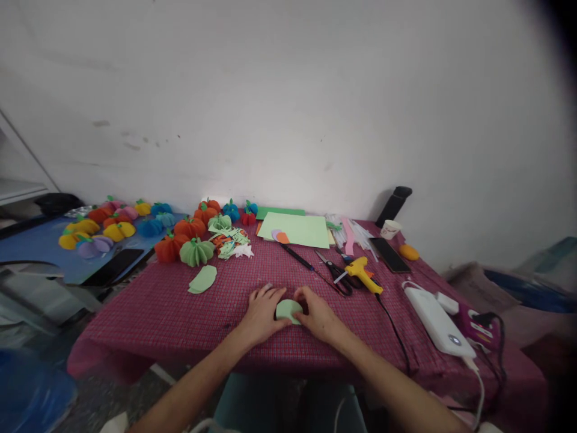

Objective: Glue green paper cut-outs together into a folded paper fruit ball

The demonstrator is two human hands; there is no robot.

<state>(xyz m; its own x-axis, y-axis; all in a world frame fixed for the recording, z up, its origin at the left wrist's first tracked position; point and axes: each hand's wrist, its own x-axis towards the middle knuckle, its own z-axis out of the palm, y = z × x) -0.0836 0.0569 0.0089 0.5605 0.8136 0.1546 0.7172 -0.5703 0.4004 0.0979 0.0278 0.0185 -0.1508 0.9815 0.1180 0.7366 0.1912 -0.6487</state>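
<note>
A light green paper piece [287, 309] with a rounded edge lies between my two hands near the table's front edge. My left hand [264, 314] curls about its left side, the thumb at the lower edge and the fingers bent above. From the other side, my right hand [319, 316] pinches the paper between thumb and fingers. Whether the piece is folded or several layers thick, I cannot tell. More light green paper circles [202, 279] lie in a small pile to the left. Beyond them stands a light green paper pumpkin [197, 252].
Scissors [336, 273], a yellow glue gun [363, 273] and a black-handled tool [297, 257] lie ahead right. Green paper sheets [300, 228] and paper scraps [229, 240] are at the back. A power bank [437, 319] and power strip [480, 329] sit right. Orange paper pumpkins [189, 227] stand left.
</note>
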